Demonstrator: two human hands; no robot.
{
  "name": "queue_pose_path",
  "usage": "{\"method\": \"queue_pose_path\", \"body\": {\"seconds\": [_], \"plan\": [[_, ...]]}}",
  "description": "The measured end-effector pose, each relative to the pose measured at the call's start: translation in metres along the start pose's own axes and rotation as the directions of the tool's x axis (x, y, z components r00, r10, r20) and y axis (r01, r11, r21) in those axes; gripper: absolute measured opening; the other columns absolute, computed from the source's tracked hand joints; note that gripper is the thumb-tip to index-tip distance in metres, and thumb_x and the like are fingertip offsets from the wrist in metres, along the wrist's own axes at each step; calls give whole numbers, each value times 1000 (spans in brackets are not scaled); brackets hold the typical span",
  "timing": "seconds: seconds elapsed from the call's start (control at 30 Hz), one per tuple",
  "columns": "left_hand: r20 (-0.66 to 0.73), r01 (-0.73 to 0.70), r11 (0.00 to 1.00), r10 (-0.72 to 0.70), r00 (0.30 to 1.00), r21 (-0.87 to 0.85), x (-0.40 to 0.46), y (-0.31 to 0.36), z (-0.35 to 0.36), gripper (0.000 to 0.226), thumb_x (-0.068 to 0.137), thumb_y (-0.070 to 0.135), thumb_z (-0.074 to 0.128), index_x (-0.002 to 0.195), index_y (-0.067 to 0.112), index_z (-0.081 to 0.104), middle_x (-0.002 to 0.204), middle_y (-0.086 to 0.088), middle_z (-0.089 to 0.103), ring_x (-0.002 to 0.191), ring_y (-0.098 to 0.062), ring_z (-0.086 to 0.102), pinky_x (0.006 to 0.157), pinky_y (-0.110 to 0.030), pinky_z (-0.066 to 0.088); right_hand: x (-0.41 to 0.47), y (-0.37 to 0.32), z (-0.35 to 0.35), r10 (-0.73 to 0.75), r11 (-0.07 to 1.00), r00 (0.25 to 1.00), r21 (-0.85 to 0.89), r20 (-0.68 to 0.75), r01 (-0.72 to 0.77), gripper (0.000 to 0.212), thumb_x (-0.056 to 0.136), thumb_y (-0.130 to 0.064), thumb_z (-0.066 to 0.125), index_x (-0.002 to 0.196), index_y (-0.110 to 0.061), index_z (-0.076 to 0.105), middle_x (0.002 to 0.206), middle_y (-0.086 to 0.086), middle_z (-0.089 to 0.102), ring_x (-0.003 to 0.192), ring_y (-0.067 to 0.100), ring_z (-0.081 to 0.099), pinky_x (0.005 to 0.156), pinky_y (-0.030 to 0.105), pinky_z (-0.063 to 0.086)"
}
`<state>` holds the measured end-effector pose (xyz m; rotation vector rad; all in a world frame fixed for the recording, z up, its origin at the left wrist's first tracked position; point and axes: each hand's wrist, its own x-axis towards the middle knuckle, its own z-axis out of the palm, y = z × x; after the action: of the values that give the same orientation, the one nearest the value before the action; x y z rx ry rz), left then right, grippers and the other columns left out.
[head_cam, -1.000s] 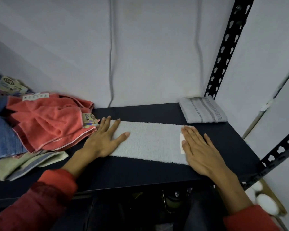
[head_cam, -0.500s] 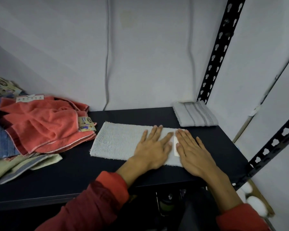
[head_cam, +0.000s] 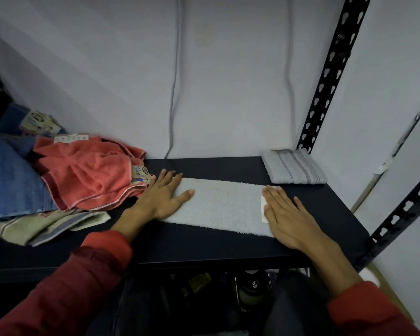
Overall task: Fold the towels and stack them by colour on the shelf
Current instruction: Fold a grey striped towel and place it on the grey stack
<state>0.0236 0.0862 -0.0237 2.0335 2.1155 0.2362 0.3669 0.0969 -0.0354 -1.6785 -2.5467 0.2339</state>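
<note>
Step in hand, by judgement: smoothing the white towel point(head_cam: 224, 206) before the next fold. Lies as a long strip across the middle of the dark shelf point(head_cam: 337, 214), already folded lengthwise. Left hand point(head_cam: 161, 198) flat on its left end, right hand point(head_cam: 285, 215) flat on its right end, beside a small white label point(head_cam: 264, 209). Both palms open, fingers stretched, pressing only, nothing gripped.

Next move probably: pinch one short end, bring over to the other end, halve the strip, then put on top of the folded grey towel point(head_cam: 295, 167) at the back right corner, if counted as same colour. Needs corners matched and edges kept even, as terry slips easily.

Still unfolded at left: coral towel point(head_cam: 90, 173), blue towel point(head_cam: 10, 180), pale green striped towel point(head_cam: 49, 225), all in one heap.

Vs. half sec. ago: left hand then near the middle, almost touching the right; now back at the left end. Right hand about same place. Matches the pose of 1 sec. ago, so one smoothing stroke back and forth.
</note>
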Motion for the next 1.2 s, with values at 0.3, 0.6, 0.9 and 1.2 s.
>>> {"method": "queue_pose_path", "body": {"seconds": [0.3, 0.6, 0.9, 1.2], "plan": [[-220, -31, 997, 45, 975, 67, -82, 1, -1, 69, 97, 65, 38, 147, 19, 48, 151, 0, 51, 141, -21, 44, 116, -42, 35, -30, -37, -7, -50, 986, 853, -162, -520, -41, 34, 101, -31, 44, 111, -8, 68, 106, 9, 66, 96, 30, 58, 82, 44, 43], [-374, -107, 966, 12, 928, -235, -117, -37, 12, 38, 92, 53, 51, 117, 31, 70, 113, 10, 63, 111, -17, 56, 94, -43, 47, 29, -52, -11, -141, 977, 987, 150, -79, 152, 54, 103, -43, 48, 146, -11, 46, 154, 6, 43, 143, 25, 37, 117, 43, 29], [-408, -178, 894, -6, 913, -412, -125, -27, 10, 19, 87, 46, 75, 100, 31, 76, 80, 16, 71, 81, -3, 64, 76, -26, 51, 115, -49, -12, 1, 994, 962, 104, -273, 28, 60, 92, -59, 58, 136, -19, 58, 136, 8, 58, 133, 24, 46, 123, 51, 1], [-392, -181, 851, -32, 920, -493, -125, -25, 8, 37, 87, 35, 77, 121, 39, 63, 72, 6, 68, 69, -9, 62, 72, -32, 54, -10, -117, 28, -147, 844, 902, 424, -406, 329, 52, 92, -63, 53, 114, -20, 72, 120, -5, 69, 114, 14, 60, 108, 48, 41]]}}
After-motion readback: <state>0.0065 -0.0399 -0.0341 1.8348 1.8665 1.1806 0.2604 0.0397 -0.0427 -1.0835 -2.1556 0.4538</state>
